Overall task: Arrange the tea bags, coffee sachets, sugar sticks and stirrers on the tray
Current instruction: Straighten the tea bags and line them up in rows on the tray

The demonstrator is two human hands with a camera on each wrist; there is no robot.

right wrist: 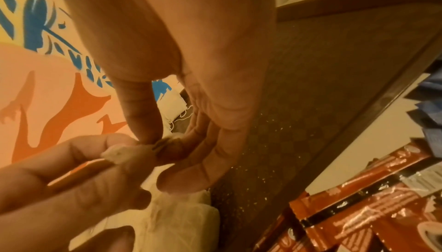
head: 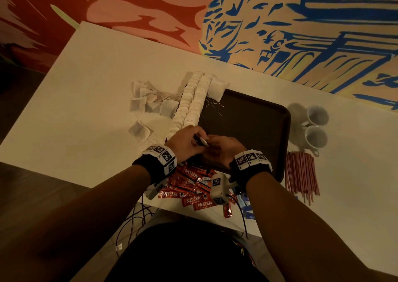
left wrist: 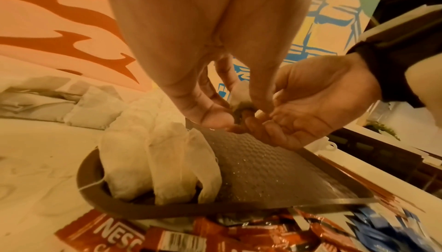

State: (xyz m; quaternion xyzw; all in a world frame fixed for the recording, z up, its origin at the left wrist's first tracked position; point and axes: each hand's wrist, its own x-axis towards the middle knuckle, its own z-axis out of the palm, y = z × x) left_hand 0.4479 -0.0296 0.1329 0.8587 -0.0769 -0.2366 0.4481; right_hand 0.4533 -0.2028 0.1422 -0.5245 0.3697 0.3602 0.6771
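Note:
Both hands meet above the near left corner of the dark brown tray (head: 254,120). My left hand (head: 195,140) and right hand (head: 212,142) pinch a small whitish piece (head: 203,141) between them; it may be a tea bag's tag. In the right wrist view my right hand (right wrist: 162,142) pinches one end with thumb and forefinger, and the left hand (right wrist: 95,161) holds the whitish piece (right wrist: 119,155). Two rows of tea bags (head: 193,102) run along the tray's left side. Their near end (left wrist: 162,161) sits in the tray's corner (left wrist: 263,165).
Loose tea bags (head: 148,102) lie on the white table left of the tray. Red Nescafe sachets (head: 189,187) and blue sticks (head: 245,205) are piled at the near edge. Red stirrers (head: 301,174) and two white cups (head: 316,128) stand right of the tray.

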